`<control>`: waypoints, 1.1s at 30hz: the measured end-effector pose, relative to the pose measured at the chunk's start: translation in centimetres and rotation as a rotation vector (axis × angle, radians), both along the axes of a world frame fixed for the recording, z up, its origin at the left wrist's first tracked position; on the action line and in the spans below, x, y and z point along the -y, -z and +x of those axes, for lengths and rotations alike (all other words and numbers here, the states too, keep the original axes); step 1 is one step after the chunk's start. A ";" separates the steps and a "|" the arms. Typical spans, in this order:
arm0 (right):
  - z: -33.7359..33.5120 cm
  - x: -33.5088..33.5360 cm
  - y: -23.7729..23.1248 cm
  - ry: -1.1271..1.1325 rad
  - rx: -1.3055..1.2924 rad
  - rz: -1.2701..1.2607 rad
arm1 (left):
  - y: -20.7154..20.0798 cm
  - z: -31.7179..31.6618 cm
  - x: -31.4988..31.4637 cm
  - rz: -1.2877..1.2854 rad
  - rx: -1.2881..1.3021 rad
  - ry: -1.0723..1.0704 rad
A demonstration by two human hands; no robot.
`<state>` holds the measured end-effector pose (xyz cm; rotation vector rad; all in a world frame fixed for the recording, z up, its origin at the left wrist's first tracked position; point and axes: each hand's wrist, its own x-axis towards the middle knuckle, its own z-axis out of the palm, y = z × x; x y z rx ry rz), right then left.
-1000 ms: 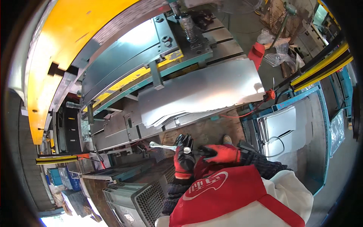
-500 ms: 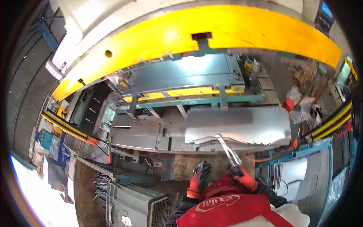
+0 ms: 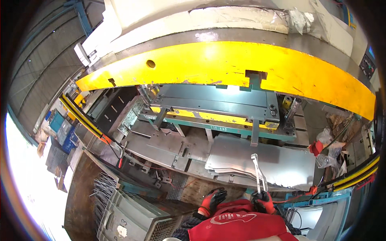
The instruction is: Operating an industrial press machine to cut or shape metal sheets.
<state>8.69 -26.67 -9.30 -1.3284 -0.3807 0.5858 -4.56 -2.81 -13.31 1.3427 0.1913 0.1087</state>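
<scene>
In the lower centre-right of the frame, the gloved right hand (image 3: 264,202) is closed around the lower end of a silver wrench (image 3: 258,170); the wrench rises from the fist toward the top of the frame, its upper end appearing in front of the stacked metal sheets (image 3: 285,160); whether it touches them cannot be told; the gloved left hand (image 3: 213,201) is open, fingers loosely bent, left of the right hand and apart from the wrench, above the red apron (image 3: 201,233).
</scene>
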 end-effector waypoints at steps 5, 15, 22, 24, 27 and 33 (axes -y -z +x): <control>0.3 -0.1 0.2 0.012 0.002 -0.261 | -0.9 1.4 0.3 -0.175 0.044 -0.035; 0.3 -0.6 3.5 0.100 -0.088 -0.191 | -0.8 1.1 -0.7 -0.487 -0.063 -0.070; -2.3 0.0 0.9 0.155 -0.084 -0.133 | -1.7 2.4 -0.4 -0.650 -0.075 -0.169; -3.1 1.2 2.8 0.148 -0.047 -0.194 | -2.9 2.8 -0.3 -0.657 -0.061 -0.176; -4.1 1.7 2.3 0.112 -0.051 -0.161 | -3.7 4.3 -0.7 -0.729 -0.033 -0.210; -3.4 2.2 -2.4 0.048 -0.244 -0.002 | -5.6 7.7 -0.4 -0.788 0.056 -0.346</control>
